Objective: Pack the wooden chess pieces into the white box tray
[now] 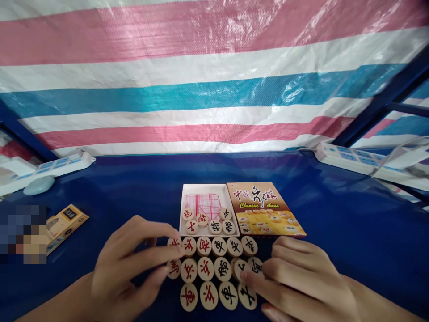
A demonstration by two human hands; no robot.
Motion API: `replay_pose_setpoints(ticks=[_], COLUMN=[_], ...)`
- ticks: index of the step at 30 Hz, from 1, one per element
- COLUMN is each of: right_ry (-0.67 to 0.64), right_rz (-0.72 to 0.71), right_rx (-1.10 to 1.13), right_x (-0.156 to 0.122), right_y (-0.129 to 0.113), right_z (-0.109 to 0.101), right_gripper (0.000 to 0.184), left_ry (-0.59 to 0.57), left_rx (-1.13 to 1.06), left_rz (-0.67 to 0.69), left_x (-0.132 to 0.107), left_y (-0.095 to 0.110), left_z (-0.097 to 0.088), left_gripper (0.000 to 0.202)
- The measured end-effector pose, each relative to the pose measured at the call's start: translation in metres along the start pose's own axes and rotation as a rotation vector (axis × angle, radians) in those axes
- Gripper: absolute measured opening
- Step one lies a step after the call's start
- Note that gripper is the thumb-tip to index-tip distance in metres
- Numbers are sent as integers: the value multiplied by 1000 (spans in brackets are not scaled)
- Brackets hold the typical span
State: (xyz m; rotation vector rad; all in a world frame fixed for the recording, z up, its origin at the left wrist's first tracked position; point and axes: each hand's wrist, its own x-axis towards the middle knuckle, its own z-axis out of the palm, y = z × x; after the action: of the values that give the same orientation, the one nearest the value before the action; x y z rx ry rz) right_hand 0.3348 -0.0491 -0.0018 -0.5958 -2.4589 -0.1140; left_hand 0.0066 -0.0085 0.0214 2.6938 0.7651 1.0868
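Round wooden Chinese chess pieces lie in rows in front of me, red characters on the left and black on the right. My left hand [134, 264] has its fingers apart, tips at a red piece [189, 246] in the top row. Its thumb is beside a red horse piece [174, 269]. My right hand [298, 277] reaches in from the right, fingers loosely bent. One fingertip touches the edge of a black piece [240, 269], which overlaps another piece. A black horse piece [255, 265] is partly hidden by this hand.
Behind the rows stands a white box tray [182, 210] holding several pieces and a folded red-lined sheet. The printed lid [266, 208] is right of it. A small carton [69, 223] lies left on the blue table [134, 188]. Power strips [63, 165] sit at both sides.
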Motion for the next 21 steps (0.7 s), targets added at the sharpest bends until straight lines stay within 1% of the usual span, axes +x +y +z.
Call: replay_pose_setpoints(ticks=[1,3,5,6,8,10,12,13,15,17,21], right_ry=[-6,5,54,72,123,137,76,29,-75,-149,-238], right_rz=[-30,-70,-79,-59,55,202,296,313,311,294,266], right_rx=[14,4,-29,-37,-22,26,67,83,120,173,246], right_x=[5,19,38,48,65,75,77,76,72,68,68], right_y=[6,18,28,33,41,46,49,49,48,45,41], right_z=[-4,-11,-18,-20,-19,-13,-5,-3,0,-1,-8], right_gripper=[43,41,34,30,18,8,16,20,23,22,26], left_ry=[27,56,50,42,29,7,-48,-87,-172,-242,-313], left_rx=[-5,-24,-44,-48,-51,-53,-42,-40,-56,-79,-71], left_rz=[-45,-120,-165,-170,-156,-140,-101,-72,-11,23,11], left_x=[4,15,30,38,51,58,58,56,51,47,46], left_y=[-2,-6,-11,-14,-19,-22,-23,-23,-23,-22,-21], left_z=[-1,-2,-1,1,9,17,25,27,29,27,23], left_gripper=[30,30,26,24,20,20,21,21,22,24,28])
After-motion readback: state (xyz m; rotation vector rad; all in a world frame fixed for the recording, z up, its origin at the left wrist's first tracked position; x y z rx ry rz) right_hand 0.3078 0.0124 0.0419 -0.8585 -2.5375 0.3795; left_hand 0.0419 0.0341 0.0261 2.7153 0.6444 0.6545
